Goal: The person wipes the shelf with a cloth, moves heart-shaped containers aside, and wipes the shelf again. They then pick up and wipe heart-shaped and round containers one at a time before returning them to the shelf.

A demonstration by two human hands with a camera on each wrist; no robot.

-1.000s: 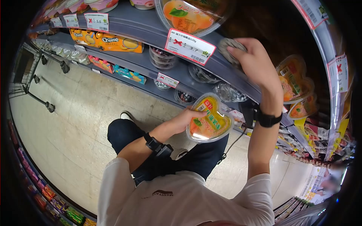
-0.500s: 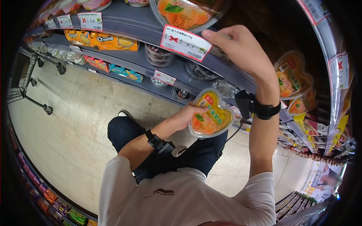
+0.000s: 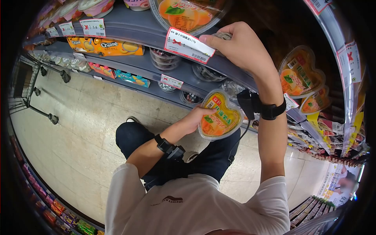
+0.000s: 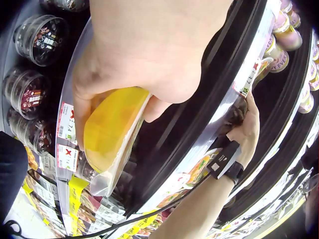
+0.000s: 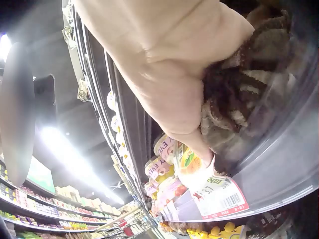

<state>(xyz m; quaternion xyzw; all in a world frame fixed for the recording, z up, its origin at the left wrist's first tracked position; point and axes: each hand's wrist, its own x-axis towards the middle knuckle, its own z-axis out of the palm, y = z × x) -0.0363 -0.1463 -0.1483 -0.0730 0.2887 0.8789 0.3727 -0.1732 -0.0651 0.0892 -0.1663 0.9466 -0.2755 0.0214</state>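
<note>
My left hand (image 3: 192,119) holds a heart-shaped fruit jelly cup (image 3: 221,117) above my knees, thumb across its lid. In the left wrist view, fingers curl round the yellow side of the cup (image 4: 107,132). My right hand (image 3: 244,47) grips a bunched grey-brown cloth (image 3: 223,36) at the shelf's front edge. The cloth is mostly hidden under that hand from above; the right wrist view shows its dark folds (image 5: 234,99) against the shelf. Right thumb and fingertips are at the corner of a red-bordered price tag (image 3: 188,47).
Behind the tag stands another jelly cup (image 3: 186,17). More heart-shaped cups (image 3: 301,74) stand right of my right forearm. Yellow Cheese boxes (image 3: 105,46) and clear tubs (image 3: 164,58) fill the lower shelf. A wire cart (image 3: 31,86) stands at the left.
My right hand has slid left along the shelf edge with the cloth, up to the price tag. My left hand keeps the jelly cup in nearly the same place.
</note>
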